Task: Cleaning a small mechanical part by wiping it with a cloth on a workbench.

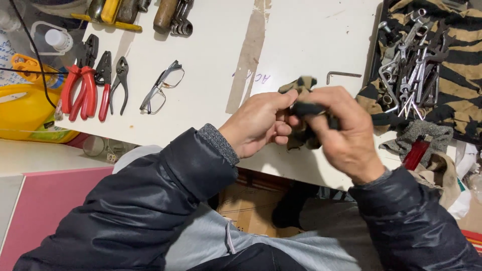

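Over the near edge of the white worktop (301,35), we hold a dark, narrow object (307,108) between both hands, wrapped in a scrap of camouflage-patterned rag (301,84). Our left hand (258,123) pinches the rag and one end of the object between thumb and fingers; our right hand (341,133) is closed around the other end, so the cloth sits between skin and object, as it would for rubbing. What the object is, we cannot tell, since the fingers hide most of it.

Just beyond the hands lies a bent hex key (343,75), apart from them. At the right edge a heap of spanners (411,65) rests on a tiger-striped cloth (462,75), which keeps them together. Towards the left edge lie spectacles (161,88), folded open, and red-handled pliers (80,90) beside dark pliers (119,80), laid in a row with their handles towards us.
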